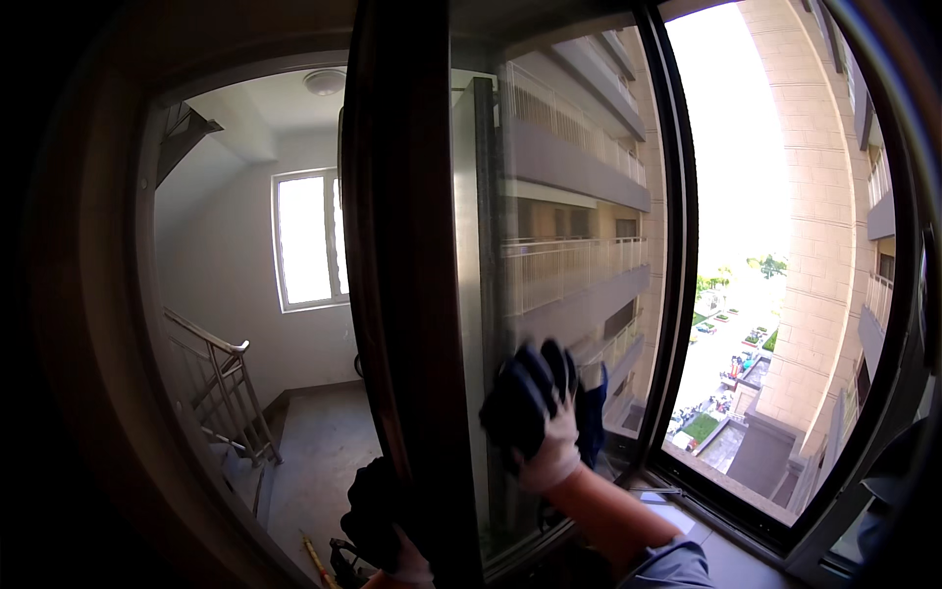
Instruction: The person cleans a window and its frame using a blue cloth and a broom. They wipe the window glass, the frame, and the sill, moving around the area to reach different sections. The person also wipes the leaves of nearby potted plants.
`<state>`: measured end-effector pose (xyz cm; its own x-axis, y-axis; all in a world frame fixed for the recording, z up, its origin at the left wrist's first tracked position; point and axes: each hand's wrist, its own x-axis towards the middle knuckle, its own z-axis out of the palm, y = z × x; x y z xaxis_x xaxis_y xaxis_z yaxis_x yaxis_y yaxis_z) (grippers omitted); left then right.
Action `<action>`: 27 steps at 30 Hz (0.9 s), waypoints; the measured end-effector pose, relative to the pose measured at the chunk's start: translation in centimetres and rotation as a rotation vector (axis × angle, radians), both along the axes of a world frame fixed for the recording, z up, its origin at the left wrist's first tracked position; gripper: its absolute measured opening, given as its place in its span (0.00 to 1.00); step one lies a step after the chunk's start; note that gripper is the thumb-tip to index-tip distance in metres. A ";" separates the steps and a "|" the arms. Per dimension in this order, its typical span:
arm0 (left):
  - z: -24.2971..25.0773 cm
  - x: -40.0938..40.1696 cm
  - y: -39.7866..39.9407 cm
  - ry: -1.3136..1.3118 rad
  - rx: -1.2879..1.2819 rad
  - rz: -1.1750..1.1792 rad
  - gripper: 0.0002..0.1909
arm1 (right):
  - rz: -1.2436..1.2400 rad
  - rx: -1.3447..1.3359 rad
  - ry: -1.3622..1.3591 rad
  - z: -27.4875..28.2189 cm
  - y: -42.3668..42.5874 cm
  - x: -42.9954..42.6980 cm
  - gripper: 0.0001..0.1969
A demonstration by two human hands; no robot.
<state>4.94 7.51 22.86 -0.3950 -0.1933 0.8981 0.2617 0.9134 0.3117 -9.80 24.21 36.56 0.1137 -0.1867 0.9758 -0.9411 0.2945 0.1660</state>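
Note:
My right hand (543,427), in a glove with dark fingers and a pale cuff, is raised against a tall glass pane (482,294). It is blurred. A dark blue shape (593,416) shows beside its fingers; I cannot tell whether it is a cloth or a reflection. Low at the left, my left hand (383,515) wears a similar dark glove and is at the edge of a dark upright frame (408,258). Shadow hides how its fingers lie. The pane's dark lower rail (530,552) runs below my right forearm.
An opening (728,221) at the right looks far down onto a street, with a tan building wall (817,221) beyond. At the left, a doorway shows a stairwell with a metal handrail (228,368) and a white window (305,239). A yellowish stick (318,561) is near the floor.

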 end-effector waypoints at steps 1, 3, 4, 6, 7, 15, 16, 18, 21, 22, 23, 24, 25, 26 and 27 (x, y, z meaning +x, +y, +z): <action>-0.2 -0.5 0.2 0.005 -0.003 0.008 0.37 | -0.001 -0.061 -0.010 2.9 0.0 -0.3 0.32; -0.5 -0.6 0.0 0.007 -0.012 0.045 0.37 | 0.006 -0.018 0.079 9.2 -0.2 -0.2 0.35; -0.7 -0.7 -0.2 0.011 -0.012 0.055 0.37 | -0.015 -0.051 0.105 12.5 -0.4 0.4 0.35; -0.9 -0.5 -0.6 0.012 -0.017 0.088 0.37 | -0.035 -0.121 0.029 19.4 -2.1 0.1 0.33; -0.9 -0.7 -0.7 0.014 -0.019 0.101 0.37 | -0.042 -0.155 -0.068 22.9 -2.8 -0.6 0.32; -1.4 -0.9 -0.7 0.014 -0.042 0.200 0.37 | -0.089 -0.545 -0.407 36.1 5.6 -9.5 0.21; -1.7 -1.0 -0.5 0.009 -0.046 0.204 0.37 | -0.031 -0.600 -0.433 36.0 5.6 -12.1 0.21; -1.8 -2.0 -0.2 0.012 -0.052 0.206 0.37 | 0.067 -0.464 -0.377 35.0 5.0 -13.9 0.21; -2.1 -1.2 -0.8 -0.005 -0.066 0.294 0.37 | -0.083 -0.213 -0.109 25.8 -1.7 -3.1 0.23; -2.1 -1.3 -0.7 0.002 -0.072 0.304 0.37 | -0.158 -0.181 0.012 24.0 -2.3 -0.2 0.24; -2.0 -1.6 -0.7 0.006 -0.078 0.310 0.37 | -0.156 -0.201 0.174 23.6 -2.6 -0.3 0.25; -2.1 -1.6 -0.6 0.003 -0.084 0.333 0.37 | -0.105 -0.130 0.169 24.5 -1.8 -0.9 0.24; -2.2 -1.8 -0.6 -0.001 -0.089 0.350 0.37 | -0.057 -0.058 0.165 26.1 -1.1 -1.7 0.24; -2.3 -2.1 -0.5 -0.003 -0.096 0.359 0.37 | -0.104 -0.250 0.350 27.9 -1.4 -4.5 0.19; -2.4 -2.1 -0.5 -0.006 -0.098 0.379 0.37 | -0.009 -0.218 0.052 29.0 -0.2 -4.4 0.19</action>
